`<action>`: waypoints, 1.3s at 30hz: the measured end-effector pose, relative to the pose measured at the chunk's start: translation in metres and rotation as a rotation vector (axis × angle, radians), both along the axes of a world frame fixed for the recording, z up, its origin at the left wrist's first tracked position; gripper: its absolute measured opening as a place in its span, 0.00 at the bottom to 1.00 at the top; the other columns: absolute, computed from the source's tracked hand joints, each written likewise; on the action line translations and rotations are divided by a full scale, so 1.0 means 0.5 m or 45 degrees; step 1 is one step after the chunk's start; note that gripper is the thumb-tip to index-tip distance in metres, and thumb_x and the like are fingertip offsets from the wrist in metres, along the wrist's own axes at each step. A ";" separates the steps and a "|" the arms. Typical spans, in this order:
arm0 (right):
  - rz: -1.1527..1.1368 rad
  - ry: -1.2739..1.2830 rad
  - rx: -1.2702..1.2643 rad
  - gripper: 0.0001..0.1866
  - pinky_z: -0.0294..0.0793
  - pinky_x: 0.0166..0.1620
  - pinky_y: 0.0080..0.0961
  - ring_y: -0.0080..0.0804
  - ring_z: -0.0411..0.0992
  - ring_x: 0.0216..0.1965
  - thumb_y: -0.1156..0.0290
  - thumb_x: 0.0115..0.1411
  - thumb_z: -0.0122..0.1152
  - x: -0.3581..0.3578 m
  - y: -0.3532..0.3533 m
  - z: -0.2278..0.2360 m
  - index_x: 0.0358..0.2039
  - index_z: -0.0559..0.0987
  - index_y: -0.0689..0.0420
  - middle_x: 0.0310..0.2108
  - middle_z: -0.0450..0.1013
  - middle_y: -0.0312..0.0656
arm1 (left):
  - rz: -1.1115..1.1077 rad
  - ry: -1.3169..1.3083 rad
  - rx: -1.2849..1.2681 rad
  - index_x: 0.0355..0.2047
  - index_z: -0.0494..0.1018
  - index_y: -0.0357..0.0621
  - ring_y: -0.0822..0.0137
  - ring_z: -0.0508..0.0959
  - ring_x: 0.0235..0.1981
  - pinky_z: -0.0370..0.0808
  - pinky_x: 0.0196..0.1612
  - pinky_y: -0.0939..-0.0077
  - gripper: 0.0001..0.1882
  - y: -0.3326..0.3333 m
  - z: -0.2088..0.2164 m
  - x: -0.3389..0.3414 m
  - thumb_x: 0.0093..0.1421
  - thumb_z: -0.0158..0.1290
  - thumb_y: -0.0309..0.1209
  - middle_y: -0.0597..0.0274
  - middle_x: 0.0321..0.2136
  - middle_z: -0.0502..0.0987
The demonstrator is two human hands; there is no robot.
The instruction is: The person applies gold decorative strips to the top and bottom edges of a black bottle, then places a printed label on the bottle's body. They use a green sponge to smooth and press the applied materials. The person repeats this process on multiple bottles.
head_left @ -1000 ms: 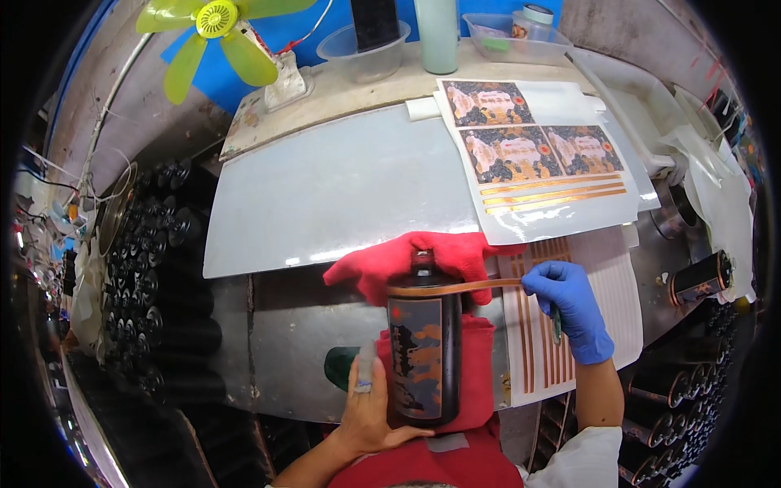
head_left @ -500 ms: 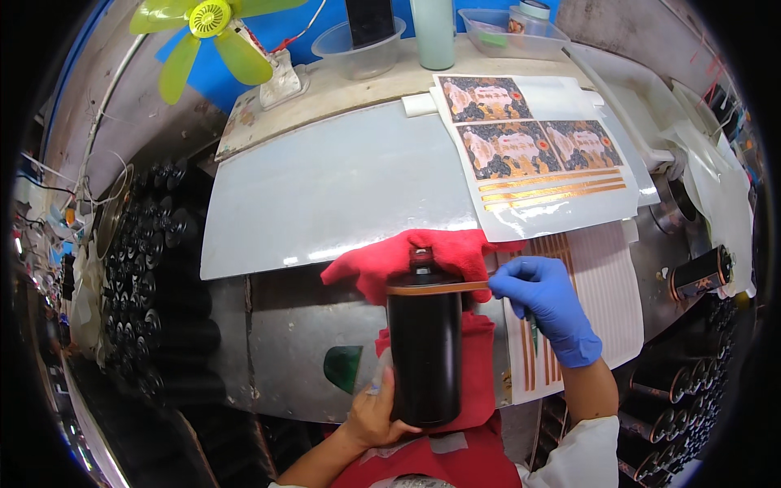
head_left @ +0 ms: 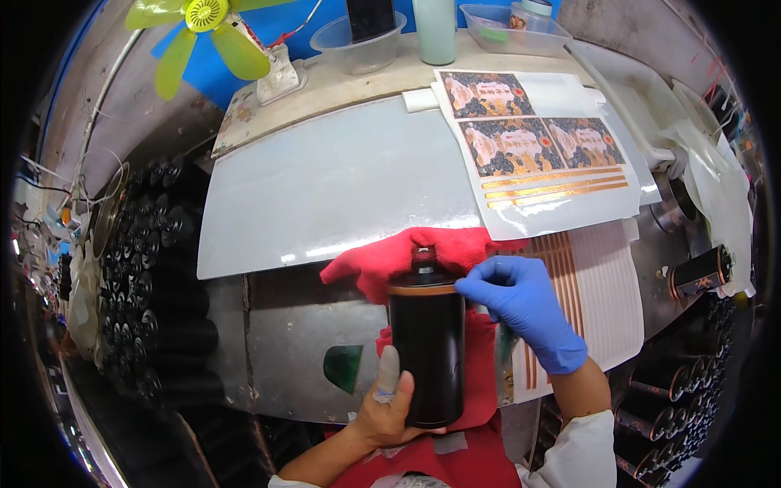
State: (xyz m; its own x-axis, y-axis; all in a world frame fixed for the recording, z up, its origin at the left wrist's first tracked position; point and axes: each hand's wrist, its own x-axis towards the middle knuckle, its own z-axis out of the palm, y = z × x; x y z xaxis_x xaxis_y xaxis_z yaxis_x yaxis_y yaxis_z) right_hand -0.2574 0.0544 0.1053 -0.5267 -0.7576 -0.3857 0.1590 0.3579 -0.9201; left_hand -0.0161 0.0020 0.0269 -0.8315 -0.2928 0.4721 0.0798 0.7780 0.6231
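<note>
My left hand point(head_left: 384, 413) grips the lower left side of a glossy black cylindrical bottle point(head_left: 426, 354), whose short neck points away from me. One finger wears a pale cover. A thin copper-coloured strip point(head_left: 419, 290) lies across the bottle's shoulder. In a blue glove, my right hand point(head_left: 521, 305) pinches the strip's right end against the bottle's upper right edge. A dark green, thin thing shows partly below the glove; its kind is unclear. Under and behind the bottle lies a red cloth point(head_left: 370, 264). A dark green, rounded scraper-like piece point(head_left: 342, 368) rests left of the bottle.
Striped backing paper point(head_left: 606, 301) with copper strips lies at right, below a sheet of printed decals point(head_left: 561, 195). A pale board point(head_left: 325, 195) covers the table's far side. Black bottles are stacked at left point(head_left: 154, 285) and right point(head_left: 659, 382). A green fan point(head_left: 205, 16) stands far left.
My right hand has moved left to the bottle, bringing the strip's free end against its edge. My left thumb and covered finger have shifted up along the bottle's side.
</note>
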 end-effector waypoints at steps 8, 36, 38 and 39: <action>-0.002 -0.035 0.061 0.11 0.65 0.26 0.13 0.13 0.65 0.22 0.65 0.52 0.65 0.012 -0.005 0.024 0.28 0.80 0.62 0.19 0.71 0.31 | 0.057 -0.199 -0.204 0.51 0.69 0.46 0.41 0.52 0.62 0.37 0.60 0.36 0.39 0.023 0.057 -0.017 0.46 0.57 0.59 0.46 0.55 0.63; -0.241 -0.039 -0.034 0.09 0.61 0.20 0.12 0.12 0.63 0.17 0.68 0.51 0.65 -0.004 0.014 -0.001 0.25 0.78 0.61 0.17 0.69 0.32 | -0.130 -0.109 0.291 0.61 0.46 0.29 0.40 0.41 0.65 0.35 0.63 0.52 0.45 -0.040 0.006 0.013 0.55 0.52 0.48 0.29 0.61 0.41; -0.386 -0.145 -0.044 0.11 0.58 0.18 0.12 0.14 0.61 0.14 0.64 0.54 0.63 -0.017 0.036 -0.041 0.25 0.77 0.60 0.16 0.67 0.32 | 0.095 0.039 0.562 0.60 0.44 0.25 0.49 0.41 0.66 0.37 0.64 0.61 0.37 -0.051 0.032 -0.014 0.56 0.46 0.31 0.35 0.62 0.42; -0.478 -0.283 -0.100 0.16 0.58 0.17 0.13 0.16 0.60 0.13 0.56 0.56 0.61 -0.028 0.054 -0.071 0.26 0.75 0.58 0.19 0.68 0.33 | 0.286 0.150 0.700 0.61 0.40 0.25 0.56 0.42 0.66 0.37 0.65 0.67 0.34 -0.068 0.074 -0.070 0.56 0.40 0.20 0.41 0.63 0.43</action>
